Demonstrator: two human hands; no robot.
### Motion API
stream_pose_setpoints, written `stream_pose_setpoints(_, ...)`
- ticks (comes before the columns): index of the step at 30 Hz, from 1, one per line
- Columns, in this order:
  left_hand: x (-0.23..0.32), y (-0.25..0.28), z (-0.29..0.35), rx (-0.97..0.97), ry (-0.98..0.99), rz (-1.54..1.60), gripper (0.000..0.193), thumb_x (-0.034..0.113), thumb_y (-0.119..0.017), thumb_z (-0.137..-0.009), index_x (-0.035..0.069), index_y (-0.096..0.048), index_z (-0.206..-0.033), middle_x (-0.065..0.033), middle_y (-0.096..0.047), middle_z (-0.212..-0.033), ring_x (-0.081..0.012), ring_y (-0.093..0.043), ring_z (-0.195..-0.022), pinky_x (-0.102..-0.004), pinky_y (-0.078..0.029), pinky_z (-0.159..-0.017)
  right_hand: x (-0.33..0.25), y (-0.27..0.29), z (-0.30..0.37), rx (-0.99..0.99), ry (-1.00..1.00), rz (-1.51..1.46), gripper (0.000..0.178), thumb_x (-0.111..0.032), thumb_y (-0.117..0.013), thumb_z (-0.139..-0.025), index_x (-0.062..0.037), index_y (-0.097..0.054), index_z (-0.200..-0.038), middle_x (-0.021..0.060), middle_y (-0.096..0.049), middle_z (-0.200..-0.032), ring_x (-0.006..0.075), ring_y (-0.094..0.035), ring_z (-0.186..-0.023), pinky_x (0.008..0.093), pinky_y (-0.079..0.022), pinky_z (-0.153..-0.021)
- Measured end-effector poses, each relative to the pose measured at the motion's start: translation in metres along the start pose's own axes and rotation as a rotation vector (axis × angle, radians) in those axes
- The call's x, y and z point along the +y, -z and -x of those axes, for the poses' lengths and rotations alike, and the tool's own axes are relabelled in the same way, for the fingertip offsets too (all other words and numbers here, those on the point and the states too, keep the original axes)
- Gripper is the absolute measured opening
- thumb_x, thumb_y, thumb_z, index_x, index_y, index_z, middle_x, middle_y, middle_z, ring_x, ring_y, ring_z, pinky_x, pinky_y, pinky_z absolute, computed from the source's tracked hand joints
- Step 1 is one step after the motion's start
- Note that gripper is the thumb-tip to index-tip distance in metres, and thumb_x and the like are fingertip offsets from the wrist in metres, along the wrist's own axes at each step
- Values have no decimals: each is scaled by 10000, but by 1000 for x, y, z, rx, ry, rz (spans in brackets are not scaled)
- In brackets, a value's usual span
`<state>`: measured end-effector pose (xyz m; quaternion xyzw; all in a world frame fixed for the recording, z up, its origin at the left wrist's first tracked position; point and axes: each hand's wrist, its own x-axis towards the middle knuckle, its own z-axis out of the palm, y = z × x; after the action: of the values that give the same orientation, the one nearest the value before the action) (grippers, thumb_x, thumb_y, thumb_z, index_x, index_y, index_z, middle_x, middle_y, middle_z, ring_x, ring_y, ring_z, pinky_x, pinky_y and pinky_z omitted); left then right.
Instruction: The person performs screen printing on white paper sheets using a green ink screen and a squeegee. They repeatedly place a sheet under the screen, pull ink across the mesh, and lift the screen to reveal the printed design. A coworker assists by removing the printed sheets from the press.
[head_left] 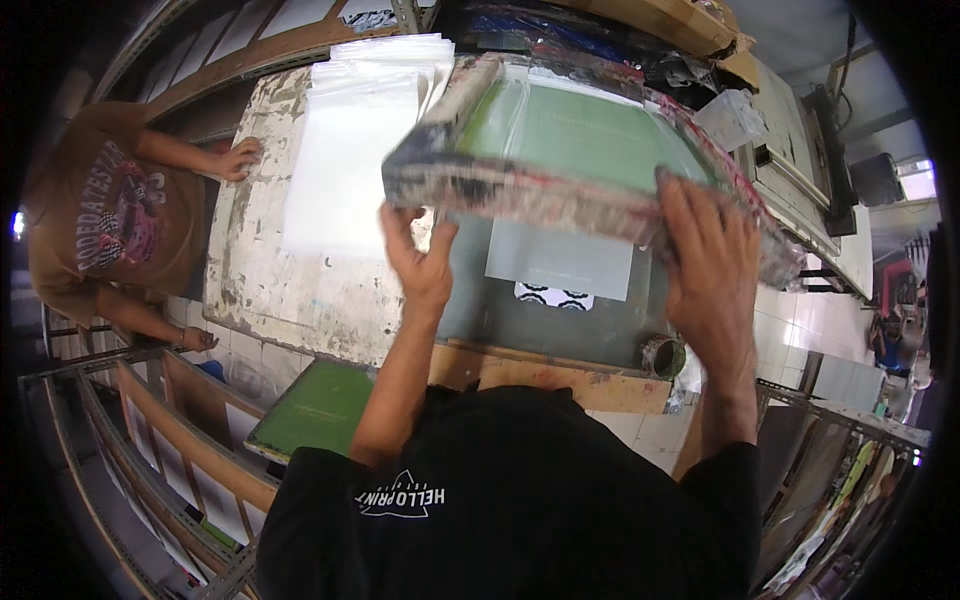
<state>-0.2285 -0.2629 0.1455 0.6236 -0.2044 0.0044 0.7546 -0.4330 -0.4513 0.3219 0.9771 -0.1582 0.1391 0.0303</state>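
Note:
A paint-stained screen printing frame (560,198) with green mesh (590,125) is tilted, its near edge raised off the grey print bed (490,325). My left hand (422,268) holds the near left corner from below, the thumb apart from the fingers. At the near right corner my right hand (712,250) grips the frame, fingers over its top edge. Beneath the raised edge lies a pale grey sheet (565,262), partly covered by the frame. A white piece with a black curved pattern (553,297) shows at that sheet's near edge.
White sheets (350,150) are stacked on the worn table (260,270) at left, where another person (130,210) rests a hand. A stained tin (662,355) stands at the bed's near right corner. Another green screen (315,410) lies by the wooden racks (190,425), lower left.

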Motion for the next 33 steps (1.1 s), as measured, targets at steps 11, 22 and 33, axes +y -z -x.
stream_pose_setpoints(11, -116, -2, 96, -322, -14, -945, 239, 187, -789, -828, 56, -649, -971, -81, -664, -1001, -322, -630, -949, -454, -474, -835, 0, 1, -2, 147, -15, -36, 763, 51, -611, -763, -108, -497, -1501, 133, -562, -1383, 317, -505, -1287, 457, -351, -1025)
stream_pose_setpoints(22, -75, 2, 28, -346, 36, -797, 40, 72, -639, -925, 40, -618, -914, -216, -663, -892, -451, -637, -847, -531, -474, -727, 0, -4, 2, 154, 31, -69, 717, -24, -654, -786, -110, -500, -1481, 73, -583, -1344, 283, -530, -1234, 484, -363, -992)
stream_pose_setpoints(33, -76, 220, -97, -397, 162, -796, 103, 61, -629, -952, -37, -638, -983, -92, -631, -800, -157, -573, -741, -320, -490, -700, -15, -49, 44, 196, 28, -67, 597, -138, -626, -817, -142, -566, -1411, 41, -593, -1276, 234, -542, -1145, 509, -384, -932)
